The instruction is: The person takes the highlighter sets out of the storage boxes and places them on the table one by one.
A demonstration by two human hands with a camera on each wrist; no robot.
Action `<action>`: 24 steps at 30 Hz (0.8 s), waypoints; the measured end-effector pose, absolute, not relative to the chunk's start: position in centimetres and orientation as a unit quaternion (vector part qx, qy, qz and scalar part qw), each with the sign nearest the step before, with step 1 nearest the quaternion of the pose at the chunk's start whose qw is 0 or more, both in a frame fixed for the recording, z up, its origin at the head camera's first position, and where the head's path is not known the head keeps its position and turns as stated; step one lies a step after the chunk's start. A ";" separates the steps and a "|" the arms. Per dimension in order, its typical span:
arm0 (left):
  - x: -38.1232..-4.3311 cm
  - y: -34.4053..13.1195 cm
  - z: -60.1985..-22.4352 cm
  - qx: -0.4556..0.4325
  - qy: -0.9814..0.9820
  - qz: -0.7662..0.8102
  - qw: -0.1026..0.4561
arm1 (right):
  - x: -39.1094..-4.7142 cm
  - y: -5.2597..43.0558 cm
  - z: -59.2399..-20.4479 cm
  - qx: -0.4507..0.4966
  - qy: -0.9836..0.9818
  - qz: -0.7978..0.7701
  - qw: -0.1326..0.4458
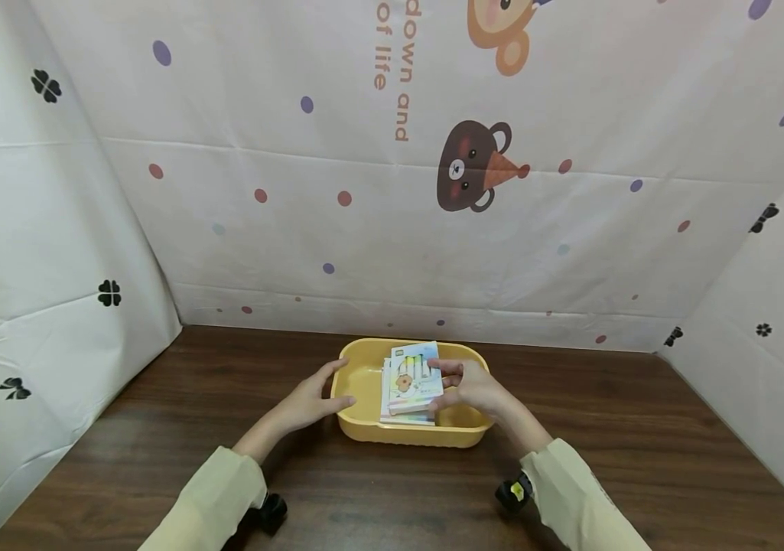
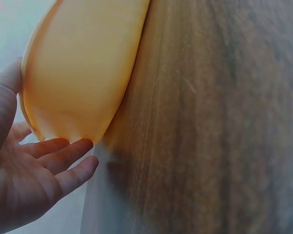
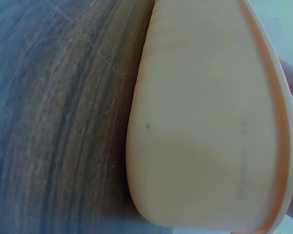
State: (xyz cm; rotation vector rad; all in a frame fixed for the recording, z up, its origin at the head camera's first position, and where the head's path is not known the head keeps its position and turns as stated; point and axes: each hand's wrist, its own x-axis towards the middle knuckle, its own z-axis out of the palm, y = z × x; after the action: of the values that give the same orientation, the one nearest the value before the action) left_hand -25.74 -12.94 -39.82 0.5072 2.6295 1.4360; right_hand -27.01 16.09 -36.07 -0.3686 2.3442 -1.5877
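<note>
One box (image 1: 405, 418) already lies in the lower-centre basket (image 1: 412, 438); right hand (image 1: 472, 387) pinches a second box (image 1: 408, 379); left hand (image 1: 304, 401), spread, touches rim (image 1: 460, 430).

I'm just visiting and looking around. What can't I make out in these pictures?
Lower box: head view, mostly covered by the upper box.
Upper box's small print: head view, too small to read.
Right hand: right wrist view, mostly behind the basin or past the right edge.
Faint marking on the basin: right wrist view, too blurred to read.
Top animal print: head view, cut off by the top edge.
</note>
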 end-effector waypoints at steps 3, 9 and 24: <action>-25.8 -12.9 -39.9 0.165 0.865 0.471 0.052 | -26.9 16.3 -36.1 -0.122 0.811 -0.555 0.140; -25.7 -13.0 -39.8 0.167 0.864 0.473 0.051 | -26.6 16.7 -35.9 -0.129 0.809 -0.557 0.135; -25.8 -13.1 -39.8 0.171 0.866 0.467 0.052 | -25.8 18.2 -35.5 -0.126 0.795 -0.579 0.131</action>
State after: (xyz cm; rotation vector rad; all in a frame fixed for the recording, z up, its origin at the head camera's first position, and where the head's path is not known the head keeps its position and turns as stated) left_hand -25.76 -13.06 -39.80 0.5196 2.6340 1.4205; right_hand -25.79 18.19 -35.50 -0.3649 2.3079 -1.6829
